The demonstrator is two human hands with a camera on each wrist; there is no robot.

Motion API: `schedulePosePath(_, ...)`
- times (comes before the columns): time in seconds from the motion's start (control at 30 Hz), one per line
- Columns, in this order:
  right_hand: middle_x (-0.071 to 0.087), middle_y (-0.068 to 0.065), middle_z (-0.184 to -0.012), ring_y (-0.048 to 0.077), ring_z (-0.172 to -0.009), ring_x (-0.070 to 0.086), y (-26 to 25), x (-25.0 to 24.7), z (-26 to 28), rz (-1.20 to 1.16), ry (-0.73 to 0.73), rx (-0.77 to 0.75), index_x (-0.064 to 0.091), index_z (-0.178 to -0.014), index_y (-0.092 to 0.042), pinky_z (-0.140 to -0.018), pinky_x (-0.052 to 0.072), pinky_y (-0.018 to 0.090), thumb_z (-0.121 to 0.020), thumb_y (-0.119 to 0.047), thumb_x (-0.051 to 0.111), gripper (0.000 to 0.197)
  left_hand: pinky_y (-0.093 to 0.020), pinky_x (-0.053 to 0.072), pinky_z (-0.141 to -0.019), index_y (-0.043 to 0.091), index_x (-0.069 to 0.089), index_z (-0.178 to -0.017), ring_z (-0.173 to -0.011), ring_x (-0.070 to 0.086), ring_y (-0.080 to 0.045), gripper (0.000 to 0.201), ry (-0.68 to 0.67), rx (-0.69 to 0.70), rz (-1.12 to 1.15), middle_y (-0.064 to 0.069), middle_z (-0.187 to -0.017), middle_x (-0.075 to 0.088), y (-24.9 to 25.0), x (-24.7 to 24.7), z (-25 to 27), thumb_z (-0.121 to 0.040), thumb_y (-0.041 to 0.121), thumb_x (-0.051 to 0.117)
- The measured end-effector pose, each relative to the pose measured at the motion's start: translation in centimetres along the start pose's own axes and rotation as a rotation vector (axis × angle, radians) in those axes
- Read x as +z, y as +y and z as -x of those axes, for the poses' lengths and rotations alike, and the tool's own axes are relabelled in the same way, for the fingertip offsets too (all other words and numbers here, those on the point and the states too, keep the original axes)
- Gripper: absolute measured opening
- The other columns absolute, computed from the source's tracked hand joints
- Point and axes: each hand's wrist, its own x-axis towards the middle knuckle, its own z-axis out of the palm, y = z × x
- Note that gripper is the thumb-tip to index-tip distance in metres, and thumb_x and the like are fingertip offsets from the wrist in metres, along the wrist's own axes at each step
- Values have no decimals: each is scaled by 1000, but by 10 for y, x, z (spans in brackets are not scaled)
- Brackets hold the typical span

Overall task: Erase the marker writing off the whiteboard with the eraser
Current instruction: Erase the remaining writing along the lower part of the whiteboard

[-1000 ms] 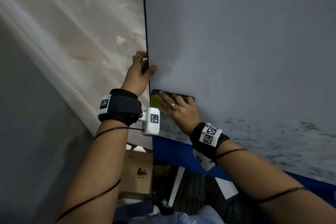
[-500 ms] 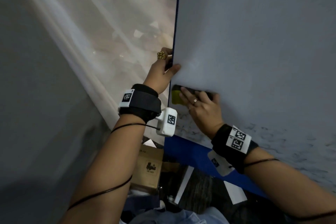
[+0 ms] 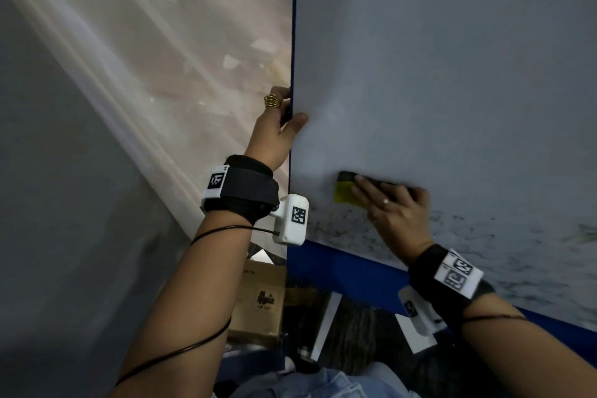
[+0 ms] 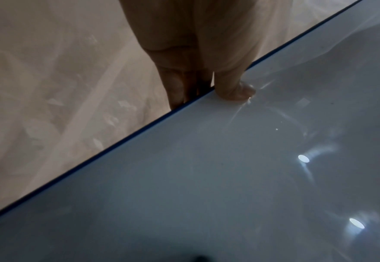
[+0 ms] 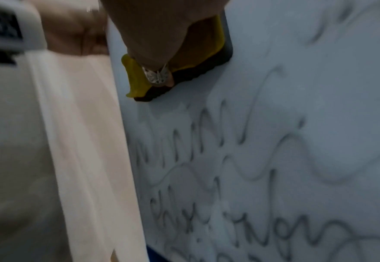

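The left hand (image 3: 274, 132) reaches up and clamps the board's (image 3: 452, 74) left edge, thumb (image 4: 236, 88) flat on the front, fingers wrapped behind. The right hand (image 3: 394, 207) lies flat, fingers stretched leftward over the eraser (image 3: 344, 192), pressing it to the board low down, just above the smudged writing (image 5: 229, 177). The thumb's hold on the eraser seems hidden.

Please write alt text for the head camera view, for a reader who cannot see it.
The right hand presses a yellow-backed black eraser on the white whiteboard, just above smeared black marker writing. The left hand grips the board's blue left edge.
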Motion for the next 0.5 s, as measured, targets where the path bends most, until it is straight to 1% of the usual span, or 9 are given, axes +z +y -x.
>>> schedulePosePath(0.07, 45, -8, -143, 23, -102, 49, 12, -26, -1, 63, 97, 62, 51, -137, -23, -80, 32, 35, -91, -16, 62, 47, -13, 45, -85, 20, 35, -112, -93, 61, 8, 29, 28, -10, -20, -4, -113, 61, 0, 3, 1, -93, 3, 50)
schedulePosePath(0.1, 52, -8, -136, 22, -100, 48, 13, -34, -3, 95, 129, 89, 59, -129, -24, -80, 30, 34, -87, -18, 67, 43, -13, 45, -85, 20, 35, -113, -94, 61, 7, 29, 44, -13, -35, -4, -113, 62, 1, 5, 1, -92, 7, 50)
schedulePosePath(0.13, 55, -9, -134, 22, -99, 49, 10, -35, -4, 111, 146, 111, 62, -127, -26, -80, 30, 34, -86, -21, 68, 41, -17, 46, -87, 20, 35, -114, -96, 62, 1, 29, 63, -16, -48, -3, -114, 62, 1, 7, 1, -90, 13, 50)
schedulePosePath(0.2, 53, -11, -135, 22, -99, 49, -1, -25, -6, 101, 161, 158, 58, -129, -29, -81, 31, 35, -88, -22, 65, 42, -30, 48, -93, 19, 37, -120, -104, 62, -15, 34, 107, -17, -93, -5, -117, 62, 0, 12, 5, -87, 21, 46)
schedulePosePath(0.27, 54, -12, -134, 22, -97, 49, -18, -10, -11, 70, 154, 149, 59, -127, -30, -82, 31, 35, -86, -18, 67, 43, -35, 48, -94, 13, 36, -133, -110, 59, -25, 44, 166, 0, -193, -8, -124, 60, -2, 19, 11, -90, 21, 42)
schedulePosePath(0.33, 57, -11, -131, 20, -93, 48, -28, -3, -17, 53, 138, 128, 65, -122, -29, -81, 33, 35, -84, -16, 68, 40, -32, 40, -104, 8, 29, -144, -123, 50, -24, 53, 199, 52, -237, -11, -138, 50, -3, 30, 25, -93, 16, 39)
schedulePosePath(0.4, 60, -11, -128, 19, -89, 50, -30, -6, -20, 47, 168, 166, 67, -118, -29, -79, 36, 34, -83, -16, 67, 37, -26, 23, -116, 3, 23, -148, -138, 30, -21, 58, 253, 144, -294, -16, -150, 31, -4, 41, 43, -92, 7, 40)
schedulePosePath(0.43, 62, -11, -125, 19, -86, 51, -27, -11, -17, 49, 205, 216, 69, -116, -29, -77, 39, 33, -82, -17, 68, 37, -27, 16, -118, 4, 23, -148, -141, 21, -24, 61, 293, 201, -385, -17, -153, 24, -4, 47, 51, -89, 2, 41)
schedulePosePath(0.5, 65, -10, -120, 19, -82, 54, -14, -26, -6, 92, 284, 297, 70, -115, -26, -73, 44, 32, -78, -19, 70, 38, -43, 15, -118, 12, 29, -145, -141, 14, -33, 67, 307, 360, -564, -13, -153, 18, 2, 59, 63, -81, -3, 40)
